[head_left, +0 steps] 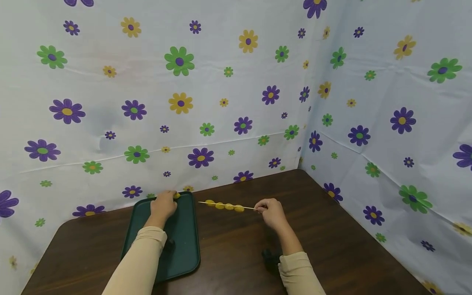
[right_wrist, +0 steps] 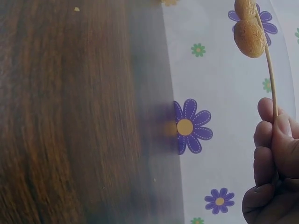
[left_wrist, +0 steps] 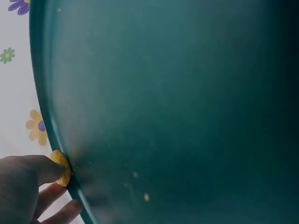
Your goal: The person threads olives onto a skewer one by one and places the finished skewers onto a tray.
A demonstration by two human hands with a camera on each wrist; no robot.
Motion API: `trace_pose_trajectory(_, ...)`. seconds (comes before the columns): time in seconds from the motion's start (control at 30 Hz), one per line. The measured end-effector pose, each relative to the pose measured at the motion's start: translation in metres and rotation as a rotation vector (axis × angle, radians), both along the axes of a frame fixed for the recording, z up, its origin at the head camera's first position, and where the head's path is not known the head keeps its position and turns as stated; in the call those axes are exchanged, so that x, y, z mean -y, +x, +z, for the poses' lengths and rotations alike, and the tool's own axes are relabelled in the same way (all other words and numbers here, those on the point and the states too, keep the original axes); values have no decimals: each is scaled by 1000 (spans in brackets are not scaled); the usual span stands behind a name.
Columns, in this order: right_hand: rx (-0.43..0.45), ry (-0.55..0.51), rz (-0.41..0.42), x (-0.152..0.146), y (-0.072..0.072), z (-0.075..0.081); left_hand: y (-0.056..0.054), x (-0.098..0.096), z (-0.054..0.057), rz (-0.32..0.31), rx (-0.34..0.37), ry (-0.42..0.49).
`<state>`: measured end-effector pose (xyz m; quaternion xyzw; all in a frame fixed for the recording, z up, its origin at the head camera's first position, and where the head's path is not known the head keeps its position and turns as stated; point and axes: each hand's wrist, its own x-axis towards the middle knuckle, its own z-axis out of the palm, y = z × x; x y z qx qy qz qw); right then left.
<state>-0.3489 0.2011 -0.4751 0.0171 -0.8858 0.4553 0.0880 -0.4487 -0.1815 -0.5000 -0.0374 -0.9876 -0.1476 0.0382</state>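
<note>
My right hand (head_left: 272,212) grips a thin wooden skewer (head_left: 248,207) by one end, the thumb pressed along it. Several rounded yellow-brown food pieces (head_left: 229,207), like small potatoes, are threaded side by side on the skewer, which points left above the table. Two of the pieces (right_wrist: 250,37) show large in the right wrist view. At the far edge of a dark green tray (head_left: 184,241), my left hand (head_left: 164,203) pinches another such yellow piece (left_wrist: 62,168) between thumb and fingers. In the left wrist view this piece overlaps the tray's rim.
The tray lies on the left part of a dark brown wooden table (head_left: 228,250). A few crumbs (left_wrist: 146,197) dot the tray, and one crumb (right_wrist: 77,9) lies on the table. A flower-patterned white cloth (head_left: 221,114) hangs behind and to the right.
</note>
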Motion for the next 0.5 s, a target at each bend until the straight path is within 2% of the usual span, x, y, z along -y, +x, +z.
trace_pose_trajectory(0.2, 5, 24, -10, 2, -2, -2, 0, 2, -3, -9, -69, 43)
trace_pose_trajectory(0.5, 3, 27, 16, 9, 1, -4, 14, 14, 5, -67, -52, 168)
